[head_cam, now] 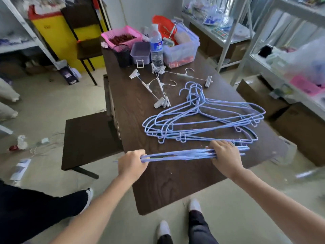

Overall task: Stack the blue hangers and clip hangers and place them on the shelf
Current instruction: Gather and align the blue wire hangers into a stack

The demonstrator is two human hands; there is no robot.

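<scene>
Both hands grip one bundle of blue hangers [179, 154] edge-on: left hand [132, 163] fingers closed at one end, right hand [225, 156] at other; loose hanger pile [202, 120] on tabletop [133, 95] just beyond fingers.

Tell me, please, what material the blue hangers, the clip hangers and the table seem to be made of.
Blue hangers: probably metal wire with a blue plastic coating, judging by the thin rods and the slight sheen.
Clip hangers: thin bare metal rod and hook; the pale clips look like matte plastic.
Table: dark wood or wood-look laminate; grain lines show, but which one is unclear.

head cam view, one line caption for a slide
Both hands grip a bundle of blue hangers above the table; more hangers and clip hangers wait.
</scene>
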